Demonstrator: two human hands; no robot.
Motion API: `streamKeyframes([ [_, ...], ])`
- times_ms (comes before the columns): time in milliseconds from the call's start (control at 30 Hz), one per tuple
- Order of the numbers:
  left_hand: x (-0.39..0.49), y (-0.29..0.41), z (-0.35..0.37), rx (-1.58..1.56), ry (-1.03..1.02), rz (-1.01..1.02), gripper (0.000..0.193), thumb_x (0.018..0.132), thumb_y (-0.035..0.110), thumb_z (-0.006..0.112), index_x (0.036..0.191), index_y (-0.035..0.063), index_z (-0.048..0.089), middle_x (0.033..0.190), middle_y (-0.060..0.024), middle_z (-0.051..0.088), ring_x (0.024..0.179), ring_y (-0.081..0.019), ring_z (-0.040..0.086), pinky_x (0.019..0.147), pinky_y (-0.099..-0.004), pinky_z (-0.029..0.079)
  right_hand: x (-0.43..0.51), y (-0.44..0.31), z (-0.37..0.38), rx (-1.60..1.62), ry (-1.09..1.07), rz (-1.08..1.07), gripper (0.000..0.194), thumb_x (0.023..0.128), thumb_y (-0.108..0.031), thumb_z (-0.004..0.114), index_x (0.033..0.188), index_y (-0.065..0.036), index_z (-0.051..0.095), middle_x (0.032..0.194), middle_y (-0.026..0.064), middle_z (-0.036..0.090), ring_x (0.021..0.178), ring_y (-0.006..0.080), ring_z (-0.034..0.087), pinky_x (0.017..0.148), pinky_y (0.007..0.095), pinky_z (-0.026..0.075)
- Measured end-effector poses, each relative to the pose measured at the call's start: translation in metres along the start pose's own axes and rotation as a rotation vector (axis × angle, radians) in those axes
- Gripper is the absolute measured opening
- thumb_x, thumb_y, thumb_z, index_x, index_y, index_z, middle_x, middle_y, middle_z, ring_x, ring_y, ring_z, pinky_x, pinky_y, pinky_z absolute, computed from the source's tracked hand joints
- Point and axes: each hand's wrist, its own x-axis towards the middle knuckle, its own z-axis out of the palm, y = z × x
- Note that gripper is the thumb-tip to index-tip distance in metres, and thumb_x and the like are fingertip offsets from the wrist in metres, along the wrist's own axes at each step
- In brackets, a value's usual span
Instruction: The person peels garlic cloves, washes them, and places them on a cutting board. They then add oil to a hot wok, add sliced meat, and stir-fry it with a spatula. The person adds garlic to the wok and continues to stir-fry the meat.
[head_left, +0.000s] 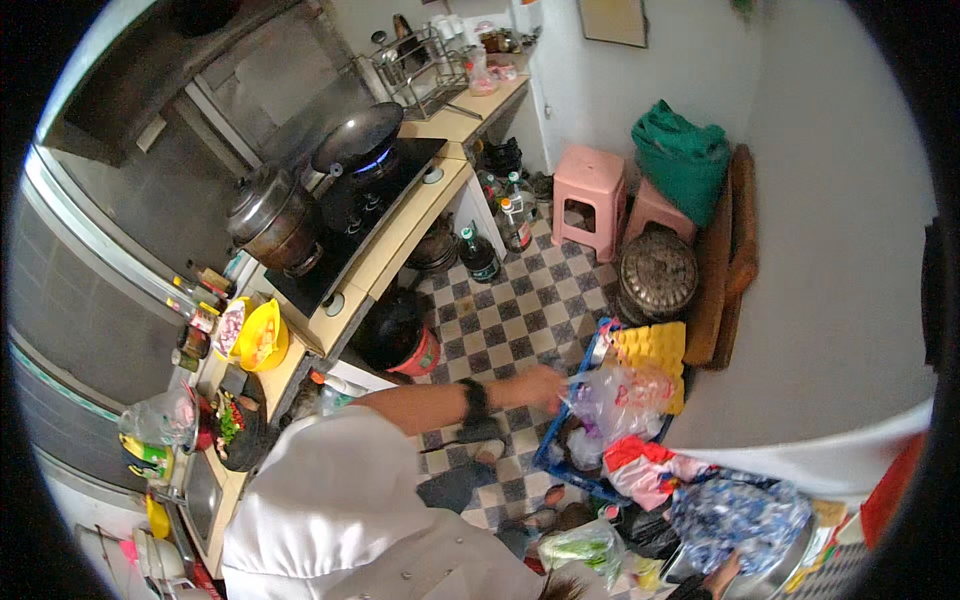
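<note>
My left hand, reaching out from a white sleeve with a dark band at the wrist, grips the edge of a translucent plastic bag with red print. That bag lies over a blue plastic crate, hiding much of what is inside. At the lower right, my right hand is partly cut off by the picture's rim. Its fingers hold the lower edge of a blue-and-white patterned cloth, blurred, above a metal basin. A red-and-pink bag lies between crate and cloth.
A wok sits over a lit blue flame, beside a metal pot. Yellow bowls and a chopping board with cut food stand on the counter. Pink stools, bottles and a wooden bench occupy the floor.
</note>
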Motion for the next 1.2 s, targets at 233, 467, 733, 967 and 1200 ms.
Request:
streamKeyframes([
  [233,-0.114,-0.008,-0.16,0.148,0.39,-0.218,0.051,0.091,0.025,0.051,0.133,0.0046,0.032,0.117,-0.013,0.055,0.102,-0.0208,0.055,0.087,-0.034,0.044,-0.215,-0.174,0.248,-0.002,-0.744,-0.208,0.039,0.085,-0.019,0.052,0.117,0.002,0.048,0.104,0.0128,0.053,0.087,0.0211,0.051,0.077,0.0321,0.044],
  [467,-0.058,0.044,-0.248,-0.258,0.298,-0.198,0.051,0.091,0.028,0.051,0.133,0.0049,0.035,0.125,-0.0117,0.047,0.11,-0.0157,0.049,0.093,-0.0307,0.04,-0.289,-0.426,0.428,-0.061,-0.883,-0.959,0.051,0.084,0.004,0.05,0.132,-0.006,0.036,0.118,0.0097,0.05,0.099,0.0189,0.051,0.083,0.0276,0.044],
  [733,0.046,0.069,-0.391,-0.384,0.283,0.104,0.031,0.096,0.022,0.04,0.099,-0.0006,0.06,0.079,-0.0069,0.066,0.079,-0.0117,0.06,0.079,-0.0258,0.044,-0.324,-0.703,0.656,0.015,-1.07,-1.148,0.034,0.086,-0.013,0.056,0.118,-0.003,0.047,0.104,0.0101,0.056,0.081,0.0152,0.058,0.067,0.0259,0.048],
  [967,0.171,0.09,-0.544,-0.419,0.697,0.291,0.039,0.091,0.023,0.05,0.125,0.0033,0.044,0.11,-0.0061,0.058,0.098,-0.0138,0.054,0.087,-0.0283,0.043,-0.31,-0.931,0.916,-0.037,-1.339,-1.035,0.032,0.084,-0.013,0.057,0.112,0.0,0.048,0.094,0.0087,0.055,0.068,0.0149,0.057,0.058,0.0288,0.048],
  [1200,0.26,0.116,-0.712,-0.539,1.014,0.065,0.029,0.09,0.014,0.051,0.117,0.004,0.051,0.104,-0.0066,0.059,0.086,-0.0129,0.056,0.075,-0.0255,0.046,-0.306,-1.06,1.099,0.031,-1.538,-0.899,0.023,0.084,-0.013,0.055,0.104,-0.003,0.056,0.074,0.0015,0.054,0.061,0.013,0.053,0.052,0.0277,0.043],
])
